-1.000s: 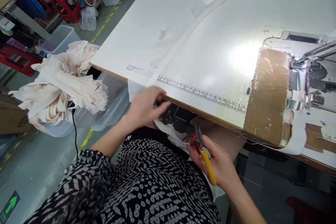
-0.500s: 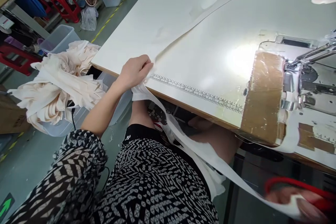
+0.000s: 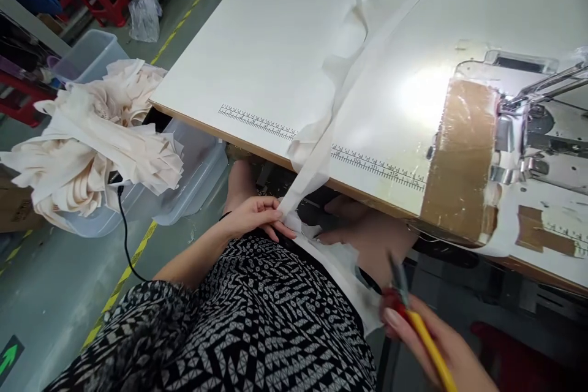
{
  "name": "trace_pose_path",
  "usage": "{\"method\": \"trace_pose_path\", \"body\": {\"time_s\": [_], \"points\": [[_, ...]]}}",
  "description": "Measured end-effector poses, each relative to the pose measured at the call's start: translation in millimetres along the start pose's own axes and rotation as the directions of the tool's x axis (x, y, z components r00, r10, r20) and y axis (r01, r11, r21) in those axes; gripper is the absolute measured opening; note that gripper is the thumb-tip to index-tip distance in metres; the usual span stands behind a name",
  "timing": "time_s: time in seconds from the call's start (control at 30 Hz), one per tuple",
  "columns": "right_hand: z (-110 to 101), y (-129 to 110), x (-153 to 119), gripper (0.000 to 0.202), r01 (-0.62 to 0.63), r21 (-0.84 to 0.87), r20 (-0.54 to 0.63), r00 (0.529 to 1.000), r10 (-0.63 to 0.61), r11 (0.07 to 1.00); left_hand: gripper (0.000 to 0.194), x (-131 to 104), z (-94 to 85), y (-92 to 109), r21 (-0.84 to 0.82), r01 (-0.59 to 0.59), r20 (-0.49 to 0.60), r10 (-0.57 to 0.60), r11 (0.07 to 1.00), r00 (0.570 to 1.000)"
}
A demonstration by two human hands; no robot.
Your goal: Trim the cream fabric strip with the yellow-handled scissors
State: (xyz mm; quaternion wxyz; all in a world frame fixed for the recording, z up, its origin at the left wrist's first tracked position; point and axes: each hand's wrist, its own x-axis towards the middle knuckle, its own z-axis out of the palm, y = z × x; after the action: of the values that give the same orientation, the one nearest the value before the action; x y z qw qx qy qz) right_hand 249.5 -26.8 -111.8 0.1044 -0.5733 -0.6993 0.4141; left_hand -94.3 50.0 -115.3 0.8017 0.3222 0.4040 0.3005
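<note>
A long cream fabric strip [image 3: 349,67] runs across the white sewing table [image 3: 257,43] and drops over its front edge to my lap. My left hand [image 3: 255,217] pinches the strip just below the table edge, above my patterned dress. My right hand [image 3: 436,343], low at the right and blurred, grips yellow-handled scissors [image 3: 420,324] with the blades pointing up toward the strip's lower end. A printed ruler [image 3: 321,147] lines the table's front edge.
A sewing machine [image 3: 542,128] with brown tape patches stands at the right. A clear bin heaped with cream fabric pieces [image 3: 96,141] sits on the floor to the left, with a black cable beside it. More bins and red stools stand farther back.
My left hand dropped from the table edge to my lap, pulling the strip down and to the right. My right hand came back up with the scissors near the strip's end.
</note>
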Motion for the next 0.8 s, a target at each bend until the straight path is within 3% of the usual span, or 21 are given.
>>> {"method": "trace_pose_path", "body": {"time_s": [0.07, 0.1, 0.23, 0.33, 0.57, 0.8], "points": [[8, -23, 26, 0.048, 0.022, 0.128, 0.246, 0.968, -0.053, 0.991, 0.039, -1, 3.9, -4, -0.029, 0.002, -0.006, -0.002, 1.000, 1.000], [10, -34, 40, 0.047, 0.030, 0.137, 0.299, 0.952, -0.070, 0.990, 0.039, -2, 4.9, -6, -0.035, 0.010, -0.012, -0.010, 0.999, 1.000], [10, -63, 86, 0.051, 0.087, 0.055, 0.390, 0.915, -0.101, 0.995, 0.042, -5, 5.2, -10, -0.040, 0.040, -0.048, -0.042, 0.998, 0.998], [7, -70, 103, 0.053, 0.127, -0.025, 0.440, 0.892, -0.103, 0.992, 0.046, -7, 5.0, -11, -0.048, 0.048, -0.083, -0.052, 0.998, 0.995], [7, -82, 108, 0.052, 0.258, -0.168, 0.360, 0.915, -0.185, 0.951, 0.050, -7, 7.2, -7, -0.064, 0.070, -0.123, -0.078, 0.995, 0.989], [8, -84, 106, 0.051, 0.296, -0.371, 0.253, 0.944, -0.211, 0.880, 0.049, -4, 3.7, -9, -0.063, 0.072, -0.097, -0.078, 0.995, 0.992]]}}
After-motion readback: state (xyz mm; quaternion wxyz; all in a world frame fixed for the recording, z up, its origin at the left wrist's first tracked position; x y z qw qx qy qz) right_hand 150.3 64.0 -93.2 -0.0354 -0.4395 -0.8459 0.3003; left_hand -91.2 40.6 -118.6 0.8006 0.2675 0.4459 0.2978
